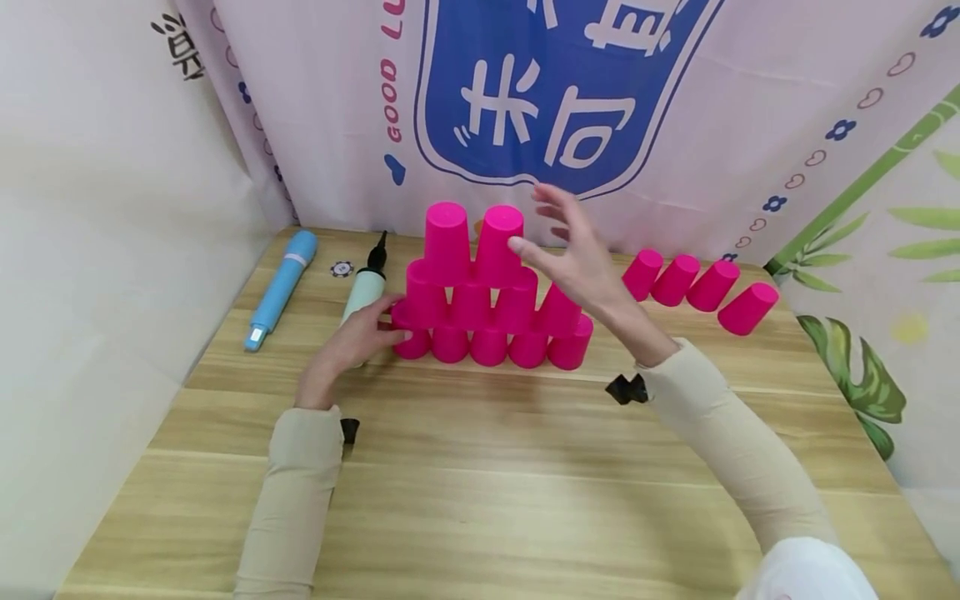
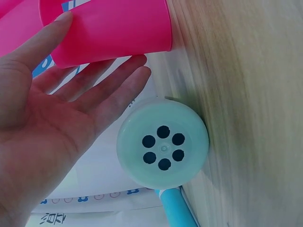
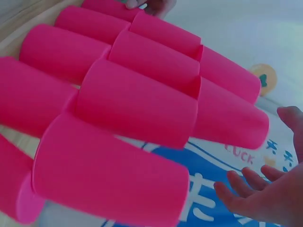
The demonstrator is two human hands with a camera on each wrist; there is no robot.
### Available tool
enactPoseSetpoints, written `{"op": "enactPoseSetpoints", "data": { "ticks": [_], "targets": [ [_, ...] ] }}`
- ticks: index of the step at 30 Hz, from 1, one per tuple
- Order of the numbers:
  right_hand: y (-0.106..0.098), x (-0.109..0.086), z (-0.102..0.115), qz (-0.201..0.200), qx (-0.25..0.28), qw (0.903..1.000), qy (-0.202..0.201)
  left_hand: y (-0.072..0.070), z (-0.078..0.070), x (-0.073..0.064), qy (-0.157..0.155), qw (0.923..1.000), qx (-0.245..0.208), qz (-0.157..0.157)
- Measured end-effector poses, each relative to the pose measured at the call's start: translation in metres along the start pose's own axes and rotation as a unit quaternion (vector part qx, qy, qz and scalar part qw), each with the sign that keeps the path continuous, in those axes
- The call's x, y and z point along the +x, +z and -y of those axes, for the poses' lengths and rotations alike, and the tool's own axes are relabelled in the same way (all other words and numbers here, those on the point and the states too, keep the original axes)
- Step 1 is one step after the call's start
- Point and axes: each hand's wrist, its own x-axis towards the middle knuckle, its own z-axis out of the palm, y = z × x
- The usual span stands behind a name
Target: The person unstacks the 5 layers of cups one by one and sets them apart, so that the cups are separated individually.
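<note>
Upside-down pink cups form a stepped wall on the table, with several in the bottom row [image 1: 488,347], several in the middle row [image 1: 470,307] and two on top. My left hand [image 1: 358,337] is at the bottom row's left-end cup [image 2: 118,33], thumb in front and loosely extended fingers behind it. Beside the right-hand top cup [image 1: 501,250] hovers my right hand [image 1: 581,262]. Its fingers are spread and hold nothing; the right wrist view shows a gap between this hand [image 3: 272,194] and the cup [image 3: 232,113].
Several more pink cups [image 1: 677,279] stand upside down at the right rear. Left of the wall lie a pale green hand pump [image 1: 365,292] with a black nozzle, a poker chip [image 1: 342,268] and a blue stick-shaped thing [image 1: 281,287]. A printed curtain [image 1: 337,125] hangs behind the table.
</note>
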Motion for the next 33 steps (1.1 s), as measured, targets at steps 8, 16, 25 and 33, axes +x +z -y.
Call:
{"op": "enactPoseSetpoints", "data": {
  "ticks": [8,16,25,33],
  "targets": [
    [0.023,0.011,-0.012,0.036,-0.004,0.9984,0.044,0.004,0.002,0.0,-0.002,0.9999,-0.013,0.007],
    [0.026,0.012,-0.013,0.026,0.02,0.9992,0.024,0.002,0.001,-0.001,0.007,1.0,-0.003,-0.004],
    [0.005,0.003,0.008,-0.035,0.034,0.9988,-0.005,0.0,0.001,-0.002,0.003,1.0,-0.003,-0.002],
    [-0.066,-0.01,-0.034,-0.188,-0.019,0.9818,0.018,0.0,0.001,-0.001,0.002,1.0,0.001,0.001]
  ]
}}
